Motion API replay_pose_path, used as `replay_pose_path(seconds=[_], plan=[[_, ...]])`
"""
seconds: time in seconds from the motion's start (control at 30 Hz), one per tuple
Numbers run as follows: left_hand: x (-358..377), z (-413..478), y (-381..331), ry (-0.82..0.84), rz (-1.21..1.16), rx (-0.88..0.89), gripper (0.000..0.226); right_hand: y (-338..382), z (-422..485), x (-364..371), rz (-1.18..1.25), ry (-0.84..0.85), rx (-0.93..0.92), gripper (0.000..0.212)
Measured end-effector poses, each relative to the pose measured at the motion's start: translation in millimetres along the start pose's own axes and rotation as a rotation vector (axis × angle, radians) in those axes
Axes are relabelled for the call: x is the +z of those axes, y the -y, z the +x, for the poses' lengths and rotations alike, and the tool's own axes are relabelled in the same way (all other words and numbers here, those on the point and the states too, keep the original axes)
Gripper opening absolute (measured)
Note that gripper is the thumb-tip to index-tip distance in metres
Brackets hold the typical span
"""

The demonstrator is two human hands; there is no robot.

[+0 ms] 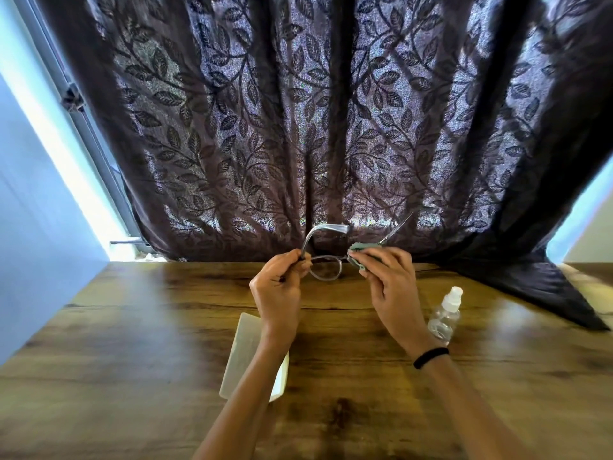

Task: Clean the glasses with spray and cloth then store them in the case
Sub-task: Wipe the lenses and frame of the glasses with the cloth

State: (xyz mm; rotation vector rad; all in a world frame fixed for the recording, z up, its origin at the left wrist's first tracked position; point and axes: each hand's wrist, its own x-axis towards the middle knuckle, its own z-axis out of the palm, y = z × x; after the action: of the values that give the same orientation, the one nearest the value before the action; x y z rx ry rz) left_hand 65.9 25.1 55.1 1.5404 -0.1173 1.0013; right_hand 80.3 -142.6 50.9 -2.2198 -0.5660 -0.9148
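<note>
my left hand (pixel 282 277) pinched the glasses (pixel 326 268) while my right hand (pixel 386 272) pressed the cloth (pixel 360 250) around one lens, mid-wipe; next probably the other lens.

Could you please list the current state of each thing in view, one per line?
glasses: held above the table, temples unfolded.
cloth: pressed over one lens by the right hand.
left hand: pinching the frame at its hinge.
spray bottle: standing upright on the table, untouched.
case: lying on the table under the left forearm; open or shut, cannot tell.
</note>
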Motion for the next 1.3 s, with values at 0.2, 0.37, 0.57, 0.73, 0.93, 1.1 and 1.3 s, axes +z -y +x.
replay_pose_path(seconds=[0.2, 0.37, 0.57, 0.73, 0.93, 1.1, 1.3], plan=[[0.9, -1.3, 0.3, 0.003, -0.001, -0.011, 0.020, -3.4, -1.1, -2.9, -0.075, -0.082, 0.008, 0.029], [0.5, -1.3, -2.3, 0.019, -0.003, -0.009, 0.021, -6.9, -2.0, -6.8, -0.191, -0.134, -0.009, 0.024], [-0.7, -1.3, -1.9, 0.034, 0.005, 0.002, 0.022, -10.9, -1.4, -7.6, -0.234, -0.035, 0.063, 0.046], [1.3, -1.5, -3.3, 0.043, -0.003, 0.015, 0.023, -10.4, -2.0, -1.1, -0.209, 0.069, 0.140, 0.063], [2.2, -3.8, -1.2, 0.013, -0.027, 0.000, 0.024, -2.7, -3.1, 5.8, -0.077, 0.092, 0.113, 0.050], [1.3, -5.8, 1.4, -0.019, -0.020, -0.006, 0.028, 2.3, -2.3, 6.7, 0.039, 0.009, 0.109, 0.035], [0.7, -8.2, 6.3, -0.036, 0.019, -0.009, 0.027, 2.9, 0.5, 5.3, 0.252, -0.030, 0.233, 0.025]])
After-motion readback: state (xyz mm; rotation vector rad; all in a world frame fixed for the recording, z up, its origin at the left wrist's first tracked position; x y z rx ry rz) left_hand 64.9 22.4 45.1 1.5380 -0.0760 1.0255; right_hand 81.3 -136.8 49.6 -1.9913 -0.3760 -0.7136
